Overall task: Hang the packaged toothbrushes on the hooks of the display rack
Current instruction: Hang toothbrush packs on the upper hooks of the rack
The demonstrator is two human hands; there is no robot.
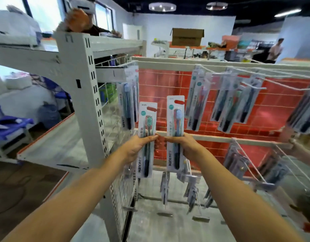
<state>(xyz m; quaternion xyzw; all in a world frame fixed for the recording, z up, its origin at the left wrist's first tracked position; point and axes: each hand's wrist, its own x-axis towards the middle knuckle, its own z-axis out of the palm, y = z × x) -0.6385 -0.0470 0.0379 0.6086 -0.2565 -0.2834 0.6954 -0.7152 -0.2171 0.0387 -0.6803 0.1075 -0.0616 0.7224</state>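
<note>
Facing the display rack [211, 135], the left hand [135, 147] grips a green toothbrush pack [147, 137] upright; the right hand [185, 145] grips a blue toothbrush pack [175, 130] just beside it. Hung packs [238, 100] occupy the rack's upper hooks [253, 86].

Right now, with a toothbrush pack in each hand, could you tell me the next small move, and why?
Probably lift the right hand's pack towards a hook: both packs are held upright, unhung, in front of the red grid panel.
</note>
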